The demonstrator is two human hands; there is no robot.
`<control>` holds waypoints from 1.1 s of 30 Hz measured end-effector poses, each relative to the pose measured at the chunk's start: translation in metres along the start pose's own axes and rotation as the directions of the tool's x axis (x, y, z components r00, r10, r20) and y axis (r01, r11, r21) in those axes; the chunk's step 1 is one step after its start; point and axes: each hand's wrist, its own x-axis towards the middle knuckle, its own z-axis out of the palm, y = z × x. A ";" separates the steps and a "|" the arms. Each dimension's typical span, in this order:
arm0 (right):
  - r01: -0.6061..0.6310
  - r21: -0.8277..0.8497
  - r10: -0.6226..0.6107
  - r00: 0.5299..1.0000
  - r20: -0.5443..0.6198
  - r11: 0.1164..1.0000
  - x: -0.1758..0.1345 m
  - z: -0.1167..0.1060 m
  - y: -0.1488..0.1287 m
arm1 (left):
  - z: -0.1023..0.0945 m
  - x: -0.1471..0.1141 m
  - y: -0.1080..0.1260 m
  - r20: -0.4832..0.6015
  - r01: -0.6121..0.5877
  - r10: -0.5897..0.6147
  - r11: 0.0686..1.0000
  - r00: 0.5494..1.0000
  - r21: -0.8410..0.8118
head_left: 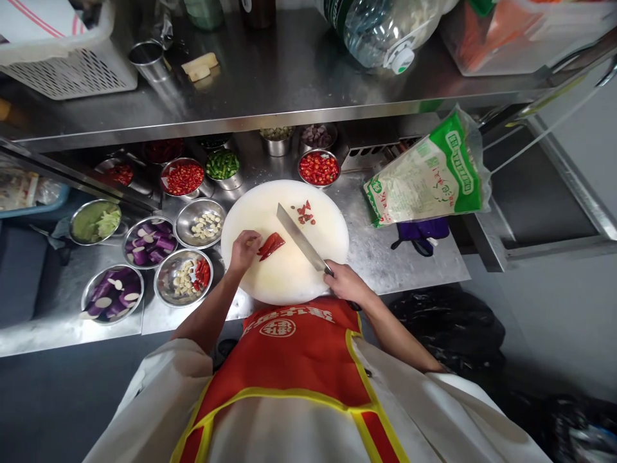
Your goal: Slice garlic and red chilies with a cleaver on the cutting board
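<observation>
Right hand point(343, 281) fingers clamped round the handle of a knife point(303, 242), near-right edge of the white cutting board point(274, 283), blade slanting toward the far edge. Left hand point(245, 251) fingers curled together near the left edge, grip impossible to tell; red pepper point(271, 245) just beside. Chopped bits point(304, 212) toward far edge; garlic bowl point(187, 213) beyond left edge.

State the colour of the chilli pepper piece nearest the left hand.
The chilli pepper piece is red, seen best in the head view.
</observation>
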 end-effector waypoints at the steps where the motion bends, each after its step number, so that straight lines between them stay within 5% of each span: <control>1: -0.002 -0.007 0.002 1.000 -0.004 1.000 -0.002 0.001 -0.003 | -0.002 0.000 0.000 0.018 -0.020 0.020 1.000 1.000 -0.007; 8: 0.063 -0.045 -0.060 0.996 0.065 0.997 -0.020 0.004 -0.037 | 0.005 -0.011 -0.001 0.288 -0.260 0.218 0.959 0.933 0.116; 21: 0.039 -0.205 0.001 0.981 0.192 0.978 -0.033 0.009 -0.045 | 0.011 -0.014 -0.003 0.268 -0.234 0.182 0.956 0.946 0.176; 29: 0.081 -0.233 -0.059 0.993 0.099 0.969 0.046 0.033 -0.068 | 0.011 -0.014 0.003 0.273 -0.250 0.206 0.959 0.940 0.136; 33: 0.111 -0.211 -0.096 0.992 0.080 0.971 0.050 0.030 -0.066 | -0.005 -0.016 -0.002 0.162 -0.117 0.107 0.992 0.981 0.055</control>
